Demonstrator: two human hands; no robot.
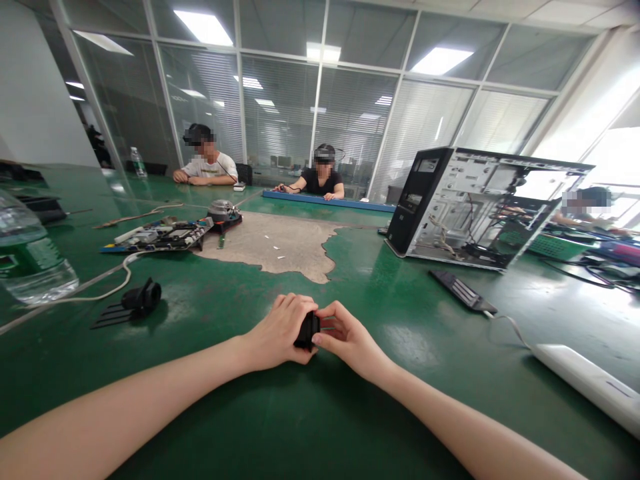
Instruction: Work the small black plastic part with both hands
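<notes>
Near the middle of the green table, a small black block-shaped part sits between my two hands. My left hand is closed around it from the left, the fingers wrapped over its far side. From the right, my right hand pinches the part's edge with thumb and forefinger, its other fingers curled behind. Much of the part is hidden by my fingers, so its exact kind does not show. To the left of my left hand lies a black piece with a round end and thin prongs.
An open computer case stands at right, a circuit board and a fan cooler at left. A water bottle, a flat black device and a white power bank lie around. Several people sit beyond.
</notes>
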